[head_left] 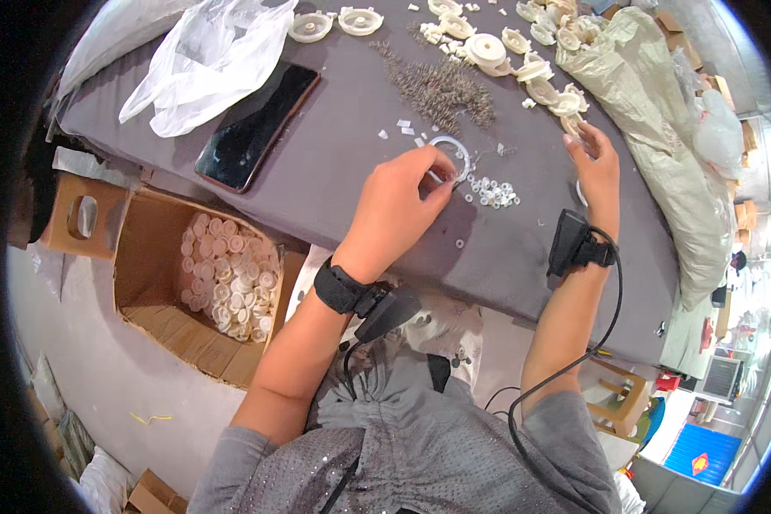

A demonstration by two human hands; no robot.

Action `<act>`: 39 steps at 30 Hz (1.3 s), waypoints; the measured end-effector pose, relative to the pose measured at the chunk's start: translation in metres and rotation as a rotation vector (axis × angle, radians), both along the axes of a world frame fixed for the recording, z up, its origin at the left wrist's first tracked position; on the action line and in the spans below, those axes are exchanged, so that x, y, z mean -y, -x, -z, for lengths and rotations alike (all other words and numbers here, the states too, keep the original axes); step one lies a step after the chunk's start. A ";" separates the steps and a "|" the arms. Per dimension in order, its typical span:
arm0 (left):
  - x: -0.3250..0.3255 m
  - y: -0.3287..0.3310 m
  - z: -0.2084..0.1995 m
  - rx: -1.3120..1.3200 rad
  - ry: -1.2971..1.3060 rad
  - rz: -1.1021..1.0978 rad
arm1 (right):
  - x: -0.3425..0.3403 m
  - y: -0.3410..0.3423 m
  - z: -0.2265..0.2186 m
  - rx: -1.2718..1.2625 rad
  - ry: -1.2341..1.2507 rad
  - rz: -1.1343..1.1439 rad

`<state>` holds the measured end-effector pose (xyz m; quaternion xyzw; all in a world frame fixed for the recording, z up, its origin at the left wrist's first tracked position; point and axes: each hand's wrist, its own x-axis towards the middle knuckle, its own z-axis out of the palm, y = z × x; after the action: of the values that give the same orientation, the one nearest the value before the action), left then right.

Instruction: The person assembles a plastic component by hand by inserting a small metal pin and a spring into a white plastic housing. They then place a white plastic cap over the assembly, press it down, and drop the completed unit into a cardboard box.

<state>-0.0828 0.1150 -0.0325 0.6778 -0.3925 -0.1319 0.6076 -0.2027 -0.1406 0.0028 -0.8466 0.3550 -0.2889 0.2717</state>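
Note:
My left hand pinches a thin white plastic ring just above the grey table cover. Beside it lies a small cluster of tiny white parts. My right hand reaches toward the cream plastic discs at the edge of a woven sack; its fingertips touch one, and whether it grips it I cannot tell. A pile of small metal springs lies beyond the ring. Both wrists wear black strapped devices with cables.
A black phone lies left of centre, next to a clear plastic bag. A cardboard box with several cream discs stands below the table's left edge. The large woven sack fills the right side.

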 end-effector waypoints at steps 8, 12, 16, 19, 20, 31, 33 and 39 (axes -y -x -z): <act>-0.004 -0.001 0.000 0.039 -0.027 0.011 | 0.056 -0.045 -0.012 -0.287 0.104 -0.014; -0.001 0.000 -0.002 -0.006 -0.008 0.044 | 0.093 -0.053 0.009 -0.301 0.105 0.078; 0.000 0.000 -0.003 -0.026 0.007 0.057 | 0.104 -0.034 0.014 -0.126 0.169 0.088; -0.007 -0.003 0.000 -0.079 0.068 0.004 | 0.032 -0.033 -0.006 0.048 0.033 0.060; -0.006 -0.003 0.000 -0.083 0.072 0.010 | 0.015 -0.029 -0.010 0.169 -0.075 -0.056; 0.004 -0.009 0.007 0.133 0.384 -0.049 | -0.118 -0.025 -0.009 0.332 -0.564 -0.531; 0.002 -0.005 0.005 0.077 0.360 -0.013 | -0.118 -0.025 -0.005 0.334 -0.567 -0.550; 0.001 -0.002 -0.001 0.040 0.275 0.014 | -0.118 -0.024 0.002 0.315 -0.508 -0.617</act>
<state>-0.0807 0.1139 -0.0319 0.5878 -0.4237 -0.0677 0.6859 -0.1786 -0.0229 0.0008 -0.7648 0.0993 -0.2230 0.5962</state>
